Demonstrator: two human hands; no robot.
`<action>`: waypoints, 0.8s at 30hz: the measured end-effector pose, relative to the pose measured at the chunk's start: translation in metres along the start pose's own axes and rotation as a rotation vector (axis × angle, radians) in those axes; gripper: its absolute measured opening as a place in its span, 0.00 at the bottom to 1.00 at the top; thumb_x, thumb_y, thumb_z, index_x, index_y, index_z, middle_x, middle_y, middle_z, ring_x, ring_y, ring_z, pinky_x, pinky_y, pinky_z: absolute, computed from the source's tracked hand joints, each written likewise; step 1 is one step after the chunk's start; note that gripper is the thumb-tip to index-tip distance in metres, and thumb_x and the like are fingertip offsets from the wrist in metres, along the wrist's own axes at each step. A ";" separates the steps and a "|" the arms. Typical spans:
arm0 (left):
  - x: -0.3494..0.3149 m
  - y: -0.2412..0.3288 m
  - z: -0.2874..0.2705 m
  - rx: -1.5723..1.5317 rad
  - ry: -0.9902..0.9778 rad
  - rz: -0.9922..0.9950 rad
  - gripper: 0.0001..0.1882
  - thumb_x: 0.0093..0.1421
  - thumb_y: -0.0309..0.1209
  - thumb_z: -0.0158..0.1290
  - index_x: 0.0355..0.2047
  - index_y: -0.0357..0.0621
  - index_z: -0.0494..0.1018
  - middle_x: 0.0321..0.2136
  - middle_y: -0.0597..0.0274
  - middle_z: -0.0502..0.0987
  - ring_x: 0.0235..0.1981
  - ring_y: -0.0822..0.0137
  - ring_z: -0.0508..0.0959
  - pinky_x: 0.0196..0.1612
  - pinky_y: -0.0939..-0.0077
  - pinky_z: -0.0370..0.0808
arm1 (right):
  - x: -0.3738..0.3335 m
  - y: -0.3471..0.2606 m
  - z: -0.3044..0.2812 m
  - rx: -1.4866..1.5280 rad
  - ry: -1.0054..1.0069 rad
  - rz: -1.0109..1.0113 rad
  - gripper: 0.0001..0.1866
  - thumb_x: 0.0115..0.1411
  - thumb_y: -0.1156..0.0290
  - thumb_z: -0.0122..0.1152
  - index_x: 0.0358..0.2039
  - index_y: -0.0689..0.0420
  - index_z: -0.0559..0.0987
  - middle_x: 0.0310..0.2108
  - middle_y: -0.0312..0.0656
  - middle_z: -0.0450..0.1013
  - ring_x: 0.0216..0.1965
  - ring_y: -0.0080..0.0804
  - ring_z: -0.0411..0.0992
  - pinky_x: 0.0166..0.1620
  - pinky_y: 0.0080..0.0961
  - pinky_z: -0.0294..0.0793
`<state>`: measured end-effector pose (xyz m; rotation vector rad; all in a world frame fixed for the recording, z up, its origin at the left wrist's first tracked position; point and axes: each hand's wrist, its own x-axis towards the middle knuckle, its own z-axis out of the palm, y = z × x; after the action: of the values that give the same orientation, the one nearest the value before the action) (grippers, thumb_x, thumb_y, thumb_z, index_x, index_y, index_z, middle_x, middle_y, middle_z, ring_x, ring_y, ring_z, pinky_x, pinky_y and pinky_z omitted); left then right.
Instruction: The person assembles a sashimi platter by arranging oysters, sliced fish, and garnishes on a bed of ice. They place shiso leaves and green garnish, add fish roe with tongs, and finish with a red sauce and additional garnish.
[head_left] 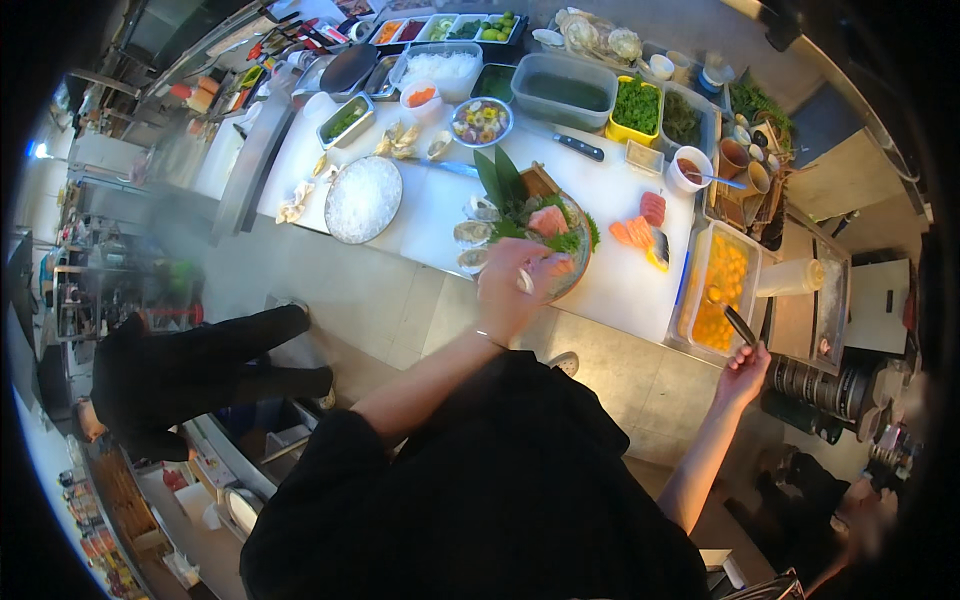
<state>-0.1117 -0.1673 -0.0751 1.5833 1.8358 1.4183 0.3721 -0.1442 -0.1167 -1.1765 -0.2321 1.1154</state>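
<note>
Black shirt [500,480] — left hand [512,285] aslant over plate [578,278], fingers unclear — right hand [742,375] outstretched, fingers clamped on dark utensil [738,324]

own hands [508,288]: 2 | garnished plate [577,280]: 1 | shells [472,233] beside it: 3 | round ice tray [363,198]: 1

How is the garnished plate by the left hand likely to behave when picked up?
The plate may shed bits if tilted, since its load sits heaped. The dark-green leaves would probably bend or sway, looking thin and reaching past the rim. The pink fish appears raw, so it's likely soft and slippery.
</note>
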 end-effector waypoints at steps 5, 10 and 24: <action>0.079 -0.119 -0.092 0.034 -0.050 -0.305 0.17 0.70 0.36 0.65 0.54 0.42 0.83 0.42 0.57 0.87 0.41 0.68 0.86 0.43 0.70 0.83 | -0.067 0.061 0.132 0.042 -0.194 0.259 0.10 0.70 0.60 0.68 0.43 0.51 0.80 0.27 0.30 0.76 0.25 0.18 0.69 0.25 0.15 0.66; 0.125 -0.161 -0.087 -0.115 -0.376 -0.371 0.22 0.67 0.40 0.69 0.57 0.47 0.83 0.40 0.57 0.88 0.41 0.67 0.88 0.45 0.70 0.84 | -0.110 0.136 0.247 -0.106 -0.193 0.416 0.08 0.71 0.63 0.67 0.41 0.52 0.80 0.27 0.34 0.78 0.25 0.22 0.72 0.26 0.18 0.70; 0.148 -0.174 -0.065 0.086 -0.524 -0.156 0.22 0.53 0.41 0.75 0.44 0.45 0.85 0.32 0.56 0.86 0.31 0.61 0.84 0.40 0.65 0.83 | -0.149 0.179 0.334 -0.477 -0.369 0.072 0.10 0.73 0.64 0.63 0.41 0.58 0.81 0.30 0.43 0.82 0.22 0.25 0.75 0.26 0.21 0.78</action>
<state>-0.3064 -0.0472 -0.1397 1.6160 1.6678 0.7684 -0.0231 -0.0646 -0.0638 -1.3945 -0.7790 1.3832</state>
